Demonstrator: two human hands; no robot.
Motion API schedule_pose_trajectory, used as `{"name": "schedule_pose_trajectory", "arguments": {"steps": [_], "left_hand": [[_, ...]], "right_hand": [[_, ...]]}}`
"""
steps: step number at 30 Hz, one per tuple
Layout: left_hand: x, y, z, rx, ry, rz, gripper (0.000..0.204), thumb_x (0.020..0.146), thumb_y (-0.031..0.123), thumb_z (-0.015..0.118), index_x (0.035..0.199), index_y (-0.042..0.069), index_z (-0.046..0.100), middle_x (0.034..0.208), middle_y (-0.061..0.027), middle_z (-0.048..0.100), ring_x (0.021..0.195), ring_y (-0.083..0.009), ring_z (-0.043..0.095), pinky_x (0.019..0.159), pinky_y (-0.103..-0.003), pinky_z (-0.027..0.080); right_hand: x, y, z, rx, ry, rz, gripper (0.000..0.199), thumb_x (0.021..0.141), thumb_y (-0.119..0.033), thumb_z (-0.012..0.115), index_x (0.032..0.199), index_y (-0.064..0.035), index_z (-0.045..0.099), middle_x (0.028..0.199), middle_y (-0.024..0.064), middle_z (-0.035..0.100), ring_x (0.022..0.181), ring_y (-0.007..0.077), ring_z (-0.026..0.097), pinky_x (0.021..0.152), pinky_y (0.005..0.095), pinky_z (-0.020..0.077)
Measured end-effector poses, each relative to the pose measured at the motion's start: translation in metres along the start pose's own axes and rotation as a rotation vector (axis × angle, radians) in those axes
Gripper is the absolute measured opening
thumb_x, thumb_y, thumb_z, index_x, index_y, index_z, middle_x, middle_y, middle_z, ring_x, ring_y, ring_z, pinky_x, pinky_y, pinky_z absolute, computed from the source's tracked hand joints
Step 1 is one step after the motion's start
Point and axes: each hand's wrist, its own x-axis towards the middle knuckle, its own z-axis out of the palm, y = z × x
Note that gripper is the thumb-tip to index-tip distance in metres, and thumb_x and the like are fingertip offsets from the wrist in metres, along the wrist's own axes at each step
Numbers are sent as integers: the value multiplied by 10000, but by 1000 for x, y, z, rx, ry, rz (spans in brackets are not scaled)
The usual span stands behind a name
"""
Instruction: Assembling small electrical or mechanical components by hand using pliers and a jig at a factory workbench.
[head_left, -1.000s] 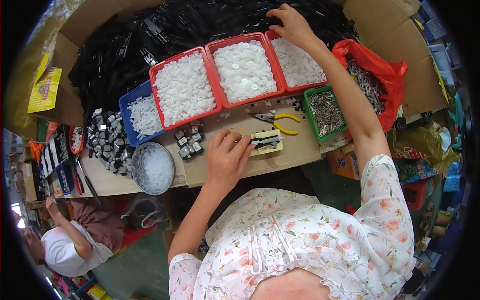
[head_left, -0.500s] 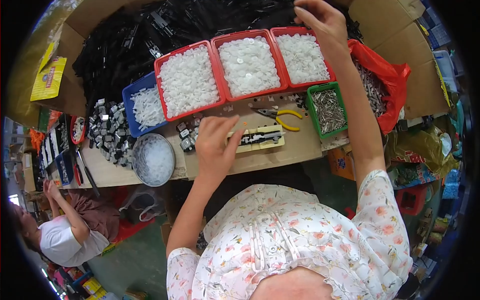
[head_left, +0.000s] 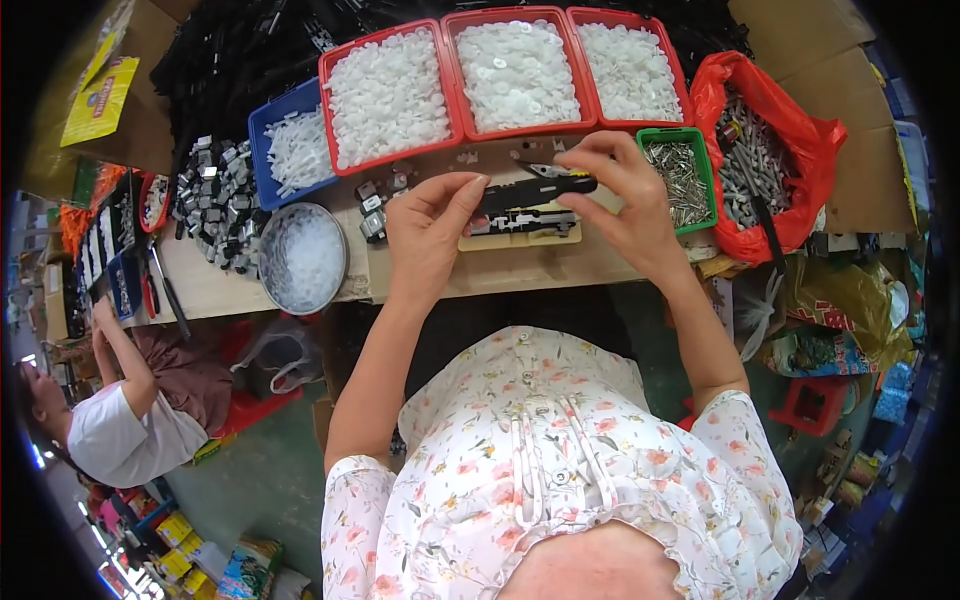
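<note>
A long black plastic part (head_left: 525, 192) is held level between my two hands over the bench. My left hand (head_left: 428, 225) pinches its left end with thumb and fingertips. The right end sits between the thumb and bent fingers of my right hand (head_left: 632, 205). Just under it lies a cream-coloured fixture (head_left: 500, 242) with a black mechanism piece (head_left: 530, 222) set in it, partly hidden by the held part. Behind my right hand are pliers (head_left: 540, 169), whose yellow handles are mostly covered.
Red trays (head_left: 455, 85) of white plastic pieces line the back. A blue tray (head_left: 262, 160), a round metal bowl (head_left: 340, 275) and grey metal-like blocks (head_left: 215, 200) are left; a green tray (head_left: 712, 170) and a red bag (head_left: 820, 150) are right. Another person (head_left: 125, 420) sits at far left.
My right hand has come down from the black pile at the back to the fixture, bringing the black part. My left hand has closed on its left end. The view has shifted.
</note>
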Motion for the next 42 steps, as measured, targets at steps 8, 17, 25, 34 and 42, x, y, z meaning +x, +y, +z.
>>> {"name": "schedule_pose_trajectory", "arguments": {"steps": [8,17,25,34,42], "left_hand": [[-4,3,-7,272,-2,101,201,944,153,707,1046,-18,733,906,-65,701,706,-121,632,619,-251,484],[-5,0,-24,725,172,562,214,878,111,741,1040,-24,706,996,-140,651,873,-304,640,747,-364,499],[-10,-7,-13,876,127,619,215,835,94,758,1020,-4,709,1012,-147,647,879,-313,623,763,-391,496],[-13,-41,7,1042,-267,885,318,830,18,699,1135,-62,657,1202,-178,649,1142,-345,625,945,-442,505],[-12,-54,-1,1140,-254,995,357,824,-12,669,1173,-81,646,1235,-202,644,1163,-336,630,977,-441,514]], "right_hand": [[-15,3,12,-287,-218,-219,291,801,-147,786,1051,-35,688,1029,111,618,966,305,607,831,400,480],[-22,11,23,-273,-281,-164,264,820,-159,765,1036,-39,674,1002,100,618,963,303,604,850,412,470],[-20,15,27,-303,-281,-189,265,831,-157,748,1051,-39,659,982,96,599,957,297,589,855,415,464],[-26,20,16,-284,-257,-155,268,840,-156,738,1066,-32,665,1003,108,605,988,305,597,884,419,471],[-55,94,-139,-807,279,195,230,888,-81,691,1095,4,639,1036,175,638,962,366,633,799,424,508]]}}
